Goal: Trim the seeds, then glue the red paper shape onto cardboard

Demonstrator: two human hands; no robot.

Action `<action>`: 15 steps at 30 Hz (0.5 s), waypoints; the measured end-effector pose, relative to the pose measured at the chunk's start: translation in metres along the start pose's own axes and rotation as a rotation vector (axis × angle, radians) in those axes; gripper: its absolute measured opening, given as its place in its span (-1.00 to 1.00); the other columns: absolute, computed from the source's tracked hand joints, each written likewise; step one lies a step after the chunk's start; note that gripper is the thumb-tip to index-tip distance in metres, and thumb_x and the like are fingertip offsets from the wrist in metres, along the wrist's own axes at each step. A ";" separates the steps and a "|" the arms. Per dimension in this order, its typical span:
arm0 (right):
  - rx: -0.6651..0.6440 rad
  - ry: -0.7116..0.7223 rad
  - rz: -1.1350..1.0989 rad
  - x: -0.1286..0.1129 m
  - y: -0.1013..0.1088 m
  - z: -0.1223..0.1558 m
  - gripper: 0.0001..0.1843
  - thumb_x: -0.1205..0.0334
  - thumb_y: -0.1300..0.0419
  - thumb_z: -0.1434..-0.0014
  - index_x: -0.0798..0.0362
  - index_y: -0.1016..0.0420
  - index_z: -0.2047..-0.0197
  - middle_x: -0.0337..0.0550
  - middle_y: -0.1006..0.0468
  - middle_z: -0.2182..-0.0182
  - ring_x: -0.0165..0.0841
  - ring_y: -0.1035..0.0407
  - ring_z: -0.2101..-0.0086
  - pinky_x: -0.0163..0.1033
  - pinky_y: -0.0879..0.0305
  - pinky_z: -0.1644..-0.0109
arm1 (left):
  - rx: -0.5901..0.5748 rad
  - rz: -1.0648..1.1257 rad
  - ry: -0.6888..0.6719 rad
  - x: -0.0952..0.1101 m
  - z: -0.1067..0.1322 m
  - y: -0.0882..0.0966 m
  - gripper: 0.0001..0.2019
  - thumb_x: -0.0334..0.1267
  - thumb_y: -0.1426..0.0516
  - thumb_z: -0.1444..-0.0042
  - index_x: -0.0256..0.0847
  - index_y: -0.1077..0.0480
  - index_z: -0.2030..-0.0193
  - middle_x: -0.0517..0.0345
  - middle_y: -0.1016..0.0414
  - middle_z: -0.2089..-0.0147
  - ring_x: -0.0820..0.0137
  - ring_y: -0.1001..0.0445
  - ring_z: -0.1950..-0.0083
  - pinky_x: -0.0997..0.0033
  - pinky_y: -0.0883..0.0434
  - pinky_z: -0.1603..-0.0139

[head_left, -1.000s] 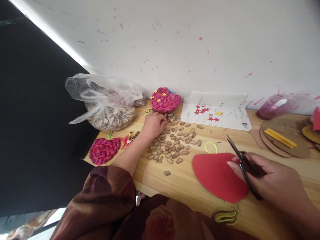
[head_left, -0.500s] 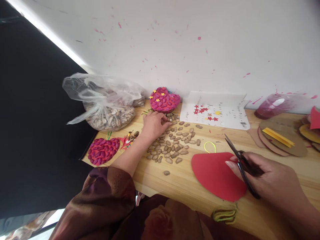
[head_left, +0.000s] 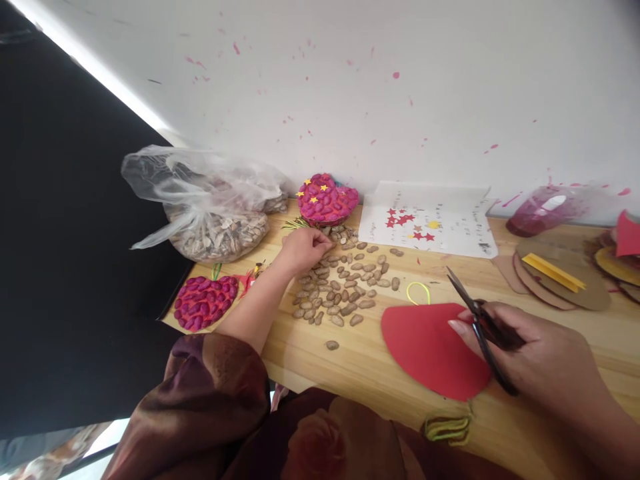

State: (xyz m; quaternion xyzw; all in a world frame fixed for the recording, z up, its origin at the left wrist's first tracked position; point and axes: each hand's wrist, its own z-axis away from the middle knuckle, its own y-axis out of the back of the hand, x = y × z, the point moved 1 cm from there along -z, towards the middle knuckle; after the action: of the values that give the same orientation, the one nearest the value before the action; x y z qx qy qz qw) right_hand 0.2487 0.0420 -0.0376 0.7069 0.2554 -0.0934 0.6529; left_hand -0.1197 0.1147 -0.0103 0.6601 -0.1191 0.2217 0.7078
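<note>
Toward the back of the wooden table [head_left: 360, 360], the left hand [head_left: 307, 249] bends its fingers over scattered peanuts [head_left: 335, 285], though whether its grip pinches one is hidden. The right hand [head_left: 543, 343] grasps the scissors [head_left: 479, 312] over the red card [head_left: 430, 343]. Each peanut looks light, dry and brittle-shelled, best taken gently around its middle; the scissors seem rigid, best held by their handles.

Blk scissors [head_left: 477, 315], tan peanuts [head_left: 349, 309], pnk-flecked wall [head_left: 330, 100]
</note>
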 end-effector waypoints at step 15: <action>0.012 0.030 -0.004 -0.001 0.001 0.000 -0.54 -0.29 -0.21 -0.05 -0.08 -0.60 0.27 -0.32 -0.67 0.41 -0.35 -0.49 0.49 -0.30 -0.32 0.50 | -0.086 -0.130 0.055 -0.002 -0.008 0.015 -0.68 0.04 -0.21 -0.05 -0.18 -0.60 0.41 0.15 -0.56 0.47 0.31 -0.48 0.36 0.40 -0.25 0.38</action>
State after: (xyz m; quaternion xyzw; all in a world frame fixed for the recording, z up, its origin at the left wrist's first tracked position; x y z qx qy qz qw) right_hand 0.2483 0.0416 -0.0360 0.7117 0.2659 -0.0854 0.6445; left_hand -0.1296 0.1229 0.0006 0.6289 -0.0659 0.1882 0.7515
